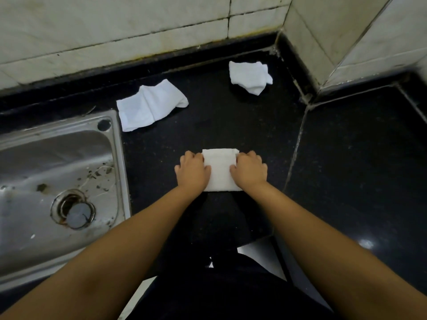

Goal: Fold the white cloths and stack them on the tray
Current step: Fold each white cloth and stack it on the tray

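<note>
Cloth [220,169], right of the sink [115,158], is soft and light. It is pinched at both side edges by left hand [193,170] and right hand [249,170].

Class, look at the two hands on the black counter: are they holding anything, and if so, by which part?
Both hold the folded white cloth: the left hand grips its left edge, the right hand its right edge, fingers curled over it as it lies flat.
</note>
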### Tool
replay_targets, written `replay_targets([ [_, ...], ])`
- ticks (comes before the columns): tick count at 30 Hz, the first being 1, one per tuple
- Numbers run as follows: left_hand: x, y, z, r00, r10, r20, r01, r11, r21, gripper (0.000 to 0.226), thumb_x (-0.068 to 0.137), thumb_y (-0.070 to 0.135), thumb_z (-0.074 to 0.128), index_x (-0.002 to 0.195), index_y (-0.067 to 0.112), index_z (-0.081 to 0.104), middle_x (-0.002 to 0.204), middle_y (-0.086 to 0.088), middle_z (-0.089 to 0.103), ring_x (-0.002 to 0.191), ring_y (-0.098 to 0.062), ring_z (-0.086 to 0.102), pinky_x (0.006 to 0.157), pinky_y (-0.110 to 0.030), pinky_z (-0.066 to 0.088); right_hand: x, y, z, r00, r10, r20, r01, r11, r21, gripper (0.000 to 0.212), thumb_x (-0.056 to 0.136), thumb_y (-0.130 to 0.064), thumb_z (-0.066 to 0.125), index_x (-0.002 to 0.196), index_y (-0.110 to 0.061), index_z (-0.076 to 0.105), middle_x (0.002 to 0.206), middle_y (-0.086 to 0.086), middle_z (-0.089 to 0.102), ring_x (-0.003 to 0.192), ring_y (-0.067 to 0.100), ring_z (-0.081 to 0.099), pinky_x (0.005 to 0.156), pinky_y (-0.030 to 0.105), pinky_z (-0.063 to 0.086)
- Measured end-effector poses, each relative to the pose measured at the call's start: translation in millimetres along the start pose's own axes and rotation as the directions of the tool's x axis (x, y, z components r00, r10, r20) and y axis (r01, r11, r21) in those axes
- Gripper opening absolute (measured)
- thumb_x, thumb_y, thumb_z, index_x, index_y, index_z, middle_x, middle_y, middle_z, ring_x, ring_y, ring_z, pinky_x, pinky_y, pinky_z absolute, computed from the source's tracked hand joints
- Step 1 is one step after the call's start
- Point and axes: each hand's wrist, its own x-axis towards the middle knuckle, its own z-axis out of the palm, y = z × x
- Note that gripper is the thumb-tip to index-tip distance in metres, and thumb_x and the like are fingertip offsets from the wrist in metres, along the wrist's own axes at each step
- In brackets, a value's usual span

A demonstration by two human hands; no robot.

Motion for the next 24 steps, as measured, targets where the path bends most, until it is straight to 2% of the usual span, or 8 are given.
replay_targets([
  [3, -8, -1, -11, 0.999, 0.021, 0.043, -0.005, 0.936, -0.353, 0.014, 0.091, 0.022, 0.053, 0.098, 0.01, 0.053, 0.099, -0.004, 0.054, 0.09, -0.019, 0.054, 0.074, -0.029, 0.045, -9, 8, -10, 0.992, 0.096, 0.087, -0.122, 0.914, 0.387, 0.028, 0.09, -0.021, 0.052, 0.114, -0.007, 0.056, 0.114, 0.012, 0.059, 0.101, 0.025, 0.056, 0.084, 0.037, 0.045],
  [4, -11, -2, -15, 0.997, 0.035, 0.074, 0.003, 0.887, -0.462, 0.012, 0.091, 0.021, 0.054, 0.098, 0.011, 0.053, 0.095, -0.002, 0.055, 0.085, -0.015, 0.054, 0.067, -0.025, 0.044, -15, 12, -13, 0.984, 0.123, 0.127, -0.173, 0.821, 0.544, 0.026, 0.09, -0.018, 0.054, 0.112, -0.005, 0.057, 0.109, 0.011, 0.061, 0.094, 0.022, 0.057, 0.079, 0.034, 0.046],
  [6, -18, -2, -22, 0.99, 0.061, 0.128, 0.035, 0.77, -0.637, 0.011, 0.09, 0.017, 0.056, 0.099, 0.012, 0.053, 0.101, -0.004, 0.061, 0.088, -0.016, 0.059, 0.069, -0.026, 0.048, -35, 21, -20, 0.969, 0.149, 0.196, -0.246, 0.569, 0.785, 0.022, 0.09, -0.01, 0.057, 0.11, -0.002, 0.06, 0.104, 0.01, 0.063, 0.09, 0.019, 0.059, 0.072, 0.028, 0.05],
  [9, -37, 5, -26, 0.958, 0.098, 0.268, 0.155, 0.611, -0.777, 0.026, 0.089, 0.011, 0.059, 0.114, 0.01, 0.051, 0.112, -0.007, 0.061, 0.093, -0.017, 0.061, 0.07, -0.028, 0.051, -76, 36, -22, 0.959, 0.14, 0.248, -0.275, 0.231, 0.933, 0.01, 0.089, 0.0, 0.056, 0.093, -0.006, 0.063, 0.094, 0.008, 0.065, 0.084, 0.019, 0.063, 0.066, 0.027, 0.051],
  [13, -75, 11, -16, 0.823, 0.223, 0.522, 0.35, 0.524, -0.777, 0.044, 0.089, 0.004, 0.058, 0.13, 0.0, 0.045, 0.124, -0.014, 0.057, 0.098, -0.024, 0.061, 0.071, -0.033, 0.052, -146, 60, 1, 0.968, 0.201, 0.15, -0.157, 0.018, 0.987, 0.017, 0.087, 0.001, 0.055, 0.094, -0.011, 0.064, 0.096, 0.01, 0.068, 0.087, 0.024, 0.065, 0.077, 0.04, 0.052],
  [17, -130, 19, 8, 0.527, 0.353, 0.773, 0.513, 0.593, -0.621, 0.031, 0.09, 0.005, 0.053, 0.121, -0.001, 0.056, 0.112, -0.014, 0.064, 0.092, -0.025, 0.063, 0.076, -0.038, 0.053, -239, 89, 33, 0.931, 0.347, 0.111, -0.09, -0.076, 0.993, 0.018, 0.089, -0.002, 0.055, 0.101, -0.012, 0.064, 0.1, 0.009, 0.068, 0.091, 0.025, 0.064, 0.085, 0.045, 0.051],
  [20, -185, 34, 35, 0.414, 0.387, 0.824, 0.426, 0.718, -0.55, 0.018, 0.091, 0.004, 0.053, 0.107, 0.007, 0.06, 0.101, -0.01, 0.066, 0.088, -0.022, 0.064, 0.071, -0.04, 0.054, -317, 117, 58, 0.849, 0.52, 0.095, -0.012, -0.161, 0.987, 0.015, 0.09, -0.004, 0.055, 0.1, -0.011, 0.065, 0.098, 0.008, 0.069, 0.09, 0.025, 0.065, 0.081, 0.042, 0.053],
  [24, -274, 55, 70, 0.271, 0.438, 0.857, 0.225, 0.837, -0.498, 0.011, 0.091, 0.002, 0.055, 0.086, 0.011, 0.059, 0.095, -0.007, 0.067, 0.085, -0.019, 0.064, 0.078, -0.038, 0.053, -423, 141, 100, 0.667, 0.738, 0.104, 0.104, -0.23, 0.968, 0.012, 0.091, -0.006, 0.056, 0.097, -0.011, 0.065, 0.098, 0.008, 0.069, 0.089, 0.024, 0.064, 0.085, 0.042, 0.052],
])
